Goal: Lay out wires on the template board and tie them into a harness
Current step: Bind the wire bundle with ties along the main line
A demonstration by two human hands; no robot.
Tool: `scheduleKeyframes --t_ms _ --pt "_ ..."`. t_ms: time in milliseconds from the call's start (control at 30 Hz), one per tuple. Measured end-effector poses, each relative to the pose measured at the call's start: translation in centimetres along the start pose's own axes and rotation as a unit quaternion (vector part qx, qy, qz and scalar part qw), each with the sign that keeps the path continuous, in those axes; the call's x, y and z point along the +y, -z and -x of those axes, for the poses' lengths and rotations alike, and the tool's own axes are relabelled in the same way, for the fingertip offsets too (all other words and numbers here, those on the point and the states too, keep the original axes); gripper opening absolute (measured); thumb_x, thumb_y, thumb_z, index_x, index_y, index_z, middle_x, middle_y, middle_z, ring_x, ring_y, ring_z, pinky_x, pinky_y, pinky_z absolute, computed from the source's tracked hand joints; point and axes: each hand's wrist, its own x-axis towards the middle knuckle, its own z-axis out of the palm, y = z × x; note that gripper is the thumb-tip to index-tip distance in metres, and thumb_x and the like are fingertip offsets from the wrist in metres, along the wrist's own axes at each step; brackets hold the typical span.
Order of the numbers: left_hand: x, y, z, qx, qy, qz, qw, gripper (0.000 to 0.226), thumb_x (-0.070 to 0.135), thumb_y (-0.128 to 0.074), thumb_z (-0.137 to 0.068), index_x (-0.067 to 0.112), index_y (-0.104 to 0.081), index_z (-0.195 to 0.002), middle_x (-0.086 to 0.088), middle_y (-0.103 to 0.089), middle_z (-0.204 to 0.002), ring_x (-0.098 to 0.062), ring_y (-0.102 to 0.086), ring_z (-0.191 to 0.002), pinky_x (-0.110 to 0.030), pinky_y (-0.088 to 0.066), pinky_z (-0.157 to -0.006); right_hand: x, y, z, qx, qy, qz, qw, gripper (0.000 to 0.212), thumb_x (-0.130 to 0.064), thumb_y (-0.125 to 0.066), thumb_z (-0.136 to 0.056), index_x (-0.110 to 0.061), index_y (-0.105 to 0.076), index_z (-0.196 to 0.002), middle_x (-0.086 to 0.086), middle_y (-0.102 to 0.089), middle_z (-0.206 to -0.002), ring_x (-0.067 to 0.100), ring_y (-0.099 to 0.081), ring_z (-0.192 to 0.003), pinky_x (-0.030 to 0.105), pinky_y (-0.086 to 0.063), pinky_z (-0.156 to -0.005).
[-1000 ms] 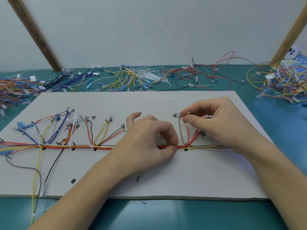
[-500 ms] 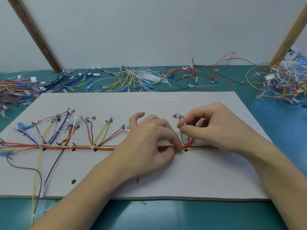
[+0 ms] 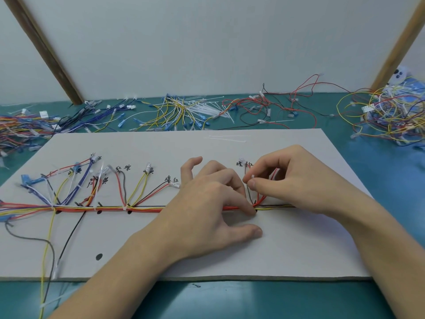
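Risk: the left hand (image 3: 207,203) pins the trunk wires (image 3: 138,209) while the right hand (image 3: 296,180) pinches a white connector (image 3: 251,178) (a tug could unseat branches).

Landmark: wire trunk (image 3: 110,207), strung left to right across the template board (image 3: 299,256).

Nearer than the trunk, right of the black wire (image 3: 71,236): bare board down to the near edge, blocked only by the left hand (image 3: 207,208), thumb flat there, fingers over the trunk.

Nearer than the trunk at its left end: grey, yellow and black strands trailing off the edge.

Beyond the trunk, left part: fanned branch wires (image 3: 76,180) crowding the surface.

Beyond the trunk, right part: right hand (image 3: 296,178) pinching a white connector (image 3: 251,181); past it, open board with loose cable ties (image 3: 226,138).

Past the board's far edge: spare wire heaps (image 3: 184,111) along the table.
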Motion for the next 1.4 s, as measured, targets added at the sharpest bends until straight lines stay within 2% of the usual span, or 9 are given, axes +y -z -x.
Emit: scheduleKeyframes --t_ms 167,333,567,700,800,933,1067,1300,1400 --pt "0.2 -0.1 0.1 -0.001 -0.018 -0.016 1.0 0.033 0.071 -0.064 -0.08 0.044 -0.078 -0.091 0.02 -0.055 -0.098 0.0 -0.046 -0.112 -0.051 -0.009 -0.119 0.1 0.0 0.0 -0.009 0.0 -0.01 1.0 0.014 -0.009 -0.076 -0.089 -0.021 -0.081 -0.084 -0.011 -0.068 -0.058 -0.003 -0.054 -0.05 0.005 -0.037 -0.051" --pt "0.5 -0.7 0.1 0.027 -0.045 -0.052 0.997 0.026 0.053 -0.054 -0.096 0.036 -0.072 -0.087 0.018 -0.057 -0.097 -0.006 -0.051 -0.109 -0.054 -0.016 -0.117 0.2 -0.1 0.0 -0.005 -0.001 -0.022 1.0 0.018 -0.007 -0.074 -0.089 -0.023 -0.081 -0.084 -0.008 -0.071 -0.063 -0.004 -0.055 -0.053 0.008 -0.04 -0.055" --pt "0.2 -1.7 -0.6 0.089 0.032 -0.018 0.995 0.031 0.052 -0.042 -0.097 0.034 -0.064 -0.084 0.018 -0.06 -0.089 -0.005 -0.053 -0.096 -0.042 -0.024 -0.109 0.0 0.6 0.3 -0.073 -0.004 -0.049 0.996 0.015 -0.01 -0.074 -0.092 -0.023 -0.082 -0.095 -0.005 -0.078 -0.075 -0.002 -0.063 -0.062 0.009 -0.043 -0.059" --pt "-0.2 -2.1 -0.8 0.108 0.076 0.009 0.991 0.038 0.057 -0.04 -0.095 0.032 -0.065 -0.08 0.017 -0.061 -0.085 -0.004 -0.05 -0.089 -0.03 -0.024 -0.099 0.1 0.8 0.3 -0.083 -0.005 -0.04 0.996 0.008 -0.024 -0.077 -0.092 -0.03 -0.082 -0.094 -0.003 -0.079 -0.081 0.005 -0.064 -0.072 0.019 -0.048 -0.064" --pt "-0.1 -2.2 -0.9 0.107 0.096 0.01 0.99 0.033 0.052 -0.045 -0.095 0.032 -0.066 -0.079 0.017 -0.062 -0.082 -0.004 -0.05 -0.089 -0.035 -0.026 -0.1 0.1 0.8 0.3 -0.085 -0.007 -0.04 0.996 0.005 -0.03 -0.077 -0.092 -0.031 -0.082 -0.094 -0.002 -0.079 -0.082 0.008 -0.066 -0.074 0.021 -0.05 -0.066" --pt "-0.2 -2.1 -1.1 0.109 0.114 -0.013 0.987 0.034 0.052 -0.042 -0.097 0.033 -0.065 -0.081 0.016 -0.062 -0.083 -0.007 -0.053 -0.091 -0.039 -0.028 -0.104 -0.1 0.9 0.4 -0.095 -0.01 -0.07 0.993 0.012 -0.015 -0.078 -0.091 -0.025 -0.082 -0.095 -0.003 -0.079 -0.079 -0.002 -0.065 -0.065 0.009 -0.046 -0.061" --pt "-0.3 -2.3 -1.1 0.11 0.128 -0.024 0.985 0.035 0.052 -0.045 -0.102 0.034 -0.065 -0.08 0.017 -0.062 -0.083 -0.003 -0.05 -0.091 -0.041 -0.024 -0.107 -0.3 0.4 0.3 -0.081 -0.024 -0.081 0.993 0.01 -0.009 -0.084 -0.083 -0.016 -0.08 -0.09 -0.002 -0.078 -0.075 -0.004 -0.061 -0.057 0.006 -0.044 -0.056" --pt "-0.4 -2.2 -1.2 0.098 0.145 -0.009 0.985 0.042 0.057 -0.041 -0.103 0.033 -0.067 -0.08 0.016 -0.066 -0.083 -0.002 -0.05 -0.097 -0.04 -0.014 -0.111 -0.5 -0.1 0.3 -0.061 -0.04 -0.085 0.994 0.012 -0.003 -0.08 -0.083 -0.015 -0.078 -0.086 0.001 -0.077 -0.071 -0.002 -0.06 -0.055 0.009 -0.043 -0.053" --pt "-0.2 -2.1 -0.9 0.096 0.142 0.007 0.985 0.044 0.065 -0.038 -0.093 0.036 -0.07 -0.083 0.021 -0.068 -0.082 0.003 -0.049 -0.104 -0.033 -0.007 -0.113 -0.6 0.0 0.4 -0.058 -0.042 -0.091 0.993 0.011 -0.002 -0.079 -0.084 -0.013 -0.078 -0.085 0.001 -0.076 -0.07 -0.002 -0.059 -0.053 0.009 -0.044 -0.052"
